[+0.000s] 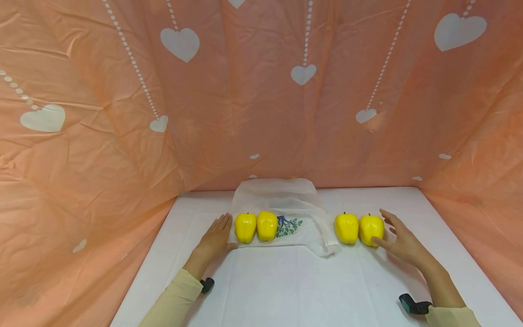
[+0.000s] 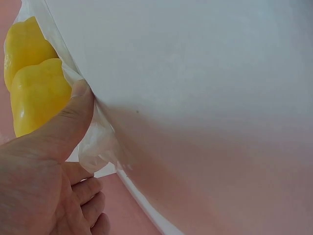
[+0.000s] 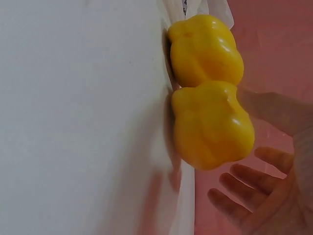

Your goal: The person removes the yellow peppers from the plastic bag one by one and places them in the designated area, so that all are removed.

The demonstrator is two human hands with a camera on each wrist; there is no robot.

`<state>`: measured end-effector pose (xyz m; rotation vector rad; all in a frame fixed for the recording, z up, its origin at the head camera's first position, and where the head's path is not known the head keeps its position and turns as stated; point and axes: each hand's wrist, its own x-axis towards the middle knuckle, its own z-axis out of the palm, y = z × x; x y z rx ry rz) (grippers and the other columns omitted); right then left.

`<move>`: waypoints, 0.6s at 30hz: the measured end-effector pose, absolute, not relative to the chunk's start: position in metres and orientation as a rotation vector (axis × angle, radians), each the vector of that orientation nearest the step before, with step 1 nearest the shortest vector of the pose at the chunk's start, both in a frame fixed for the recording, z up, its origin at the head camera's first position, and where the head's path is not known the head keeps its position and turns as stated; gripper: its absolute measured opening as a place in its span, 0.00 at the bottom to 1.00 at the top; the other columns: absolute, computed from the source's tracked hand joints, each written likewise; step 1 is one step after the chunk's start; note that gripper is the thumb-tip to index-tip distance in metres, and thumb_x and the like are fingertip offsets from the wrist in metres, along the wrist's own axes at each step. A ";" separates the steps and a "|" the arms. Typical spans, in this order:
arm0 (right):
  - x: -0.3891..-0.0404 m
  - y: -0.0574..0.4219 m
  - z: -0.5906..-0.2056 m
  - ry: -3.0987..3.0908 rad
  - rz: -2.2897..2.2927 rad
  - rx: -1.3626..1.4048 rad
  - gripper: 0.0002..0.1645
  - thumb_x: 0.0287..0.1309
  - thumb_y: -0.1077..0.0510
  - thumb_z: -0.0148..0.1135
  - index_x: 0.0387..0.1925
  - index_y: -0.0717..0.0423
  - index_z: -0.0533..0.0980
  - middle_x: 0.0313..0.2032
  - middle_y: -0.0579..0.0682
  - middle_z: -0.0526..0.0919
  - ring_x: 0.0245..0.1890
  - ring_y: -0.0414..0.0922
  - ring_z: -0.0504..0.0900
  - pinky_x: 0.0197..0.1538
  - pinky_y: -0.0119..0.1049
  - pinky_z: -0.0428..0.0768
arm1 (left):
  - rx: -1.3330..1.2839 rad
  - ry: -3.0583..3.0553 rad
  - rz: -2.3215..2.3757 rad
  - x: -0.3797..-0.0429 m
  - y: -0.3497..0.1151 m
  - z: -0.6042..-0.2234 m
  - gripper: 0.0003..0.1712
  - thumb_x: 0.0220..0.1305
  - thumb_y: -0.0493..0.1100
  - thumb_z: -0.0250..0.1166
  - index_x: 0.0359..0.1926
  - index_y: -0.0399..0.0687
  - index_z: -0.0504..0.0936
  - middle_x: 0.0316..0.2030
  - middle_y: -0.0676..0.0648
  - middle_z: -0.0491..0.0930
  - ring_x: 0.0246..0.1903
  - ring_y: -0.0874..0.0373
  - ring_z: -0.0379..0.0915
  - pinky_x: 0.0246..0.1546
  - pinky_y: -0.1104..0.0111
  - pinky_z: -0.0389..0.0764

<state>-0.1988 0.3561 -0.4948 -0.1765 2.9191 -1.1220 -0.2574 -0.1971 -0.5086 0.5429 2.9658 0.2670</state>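
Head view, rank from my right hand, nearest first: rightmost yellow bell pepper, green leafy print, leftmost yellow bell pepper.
1. Rightmost yellow bell pepper, at your right hand
2. Green leafy print, on the white bag
3. Leftmost yellow pepper, by your left hand

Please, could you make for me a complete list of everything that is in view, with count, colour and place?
Peppers: four, yellow, two on the bag, two on the tabletop right of it
Bag: one, whitish, thin, on the tabletop
Tree print: one, green and blue, on the bag
Tabletop: one, white, under everything
Backdrop: orange-pink, behind and at both sides
Hearts: about a dozen, whitish, on the backdrop
Wrist devices: two, mainly black, one at each wrist
Sleeves: two, beige, on the forearms
Left hand: one, at the bag's left edge
Right hand: one, at the rightmost pepper
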 end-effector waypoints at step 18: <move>-0.199 0.343 -0.478 2.999 -1.089 -0.283 0.56 0.66 0.52 0.76 0.82 0.63 0.54 0.74 0.79 0.59 0.66 0.81 0.68 0.61 0.81 0.73 | 0.555 2.970 0.276 -0.256 -0.197 -0.508 0.56 0.71 0.52 0.73 0.80 0.22 0.53 0.82 0.27 0.53 0.83 0.35 0.48 0.85 0.47 0.49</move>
